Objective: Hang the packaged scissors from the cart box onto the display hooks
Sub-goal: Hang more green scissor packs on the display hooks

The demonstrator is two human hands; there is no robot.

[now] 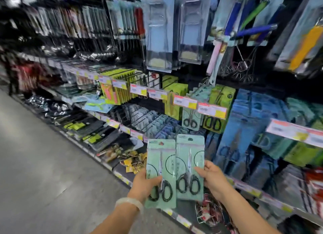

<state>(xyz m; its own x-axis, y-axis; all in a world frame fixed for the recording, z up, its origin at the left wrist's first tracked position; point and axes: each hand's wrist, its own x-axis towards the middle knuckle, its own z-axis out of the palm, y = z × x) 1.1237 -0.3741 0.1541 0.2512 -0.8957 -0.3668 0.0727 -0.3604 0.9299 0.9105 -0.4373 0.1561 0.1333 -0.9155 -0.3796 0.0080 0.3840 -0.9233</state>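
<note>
Your left hand point(146, 184) and right hand point(212, 178) each grip one scissors pack point(161, 172) upright, hang-holes up, ready for the matching hook point(191, 101) at the shelf's front edge.

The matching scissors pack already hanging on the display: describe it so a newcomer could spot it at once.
Start at the row of pink-and-yellow price tags along the middle shelf edge. Just below the tag above the right hand hangs one mint-green scissors pack. Its black handle loops point down, and it sits left of a lime-green pack, matching the two packs being held.
</note>
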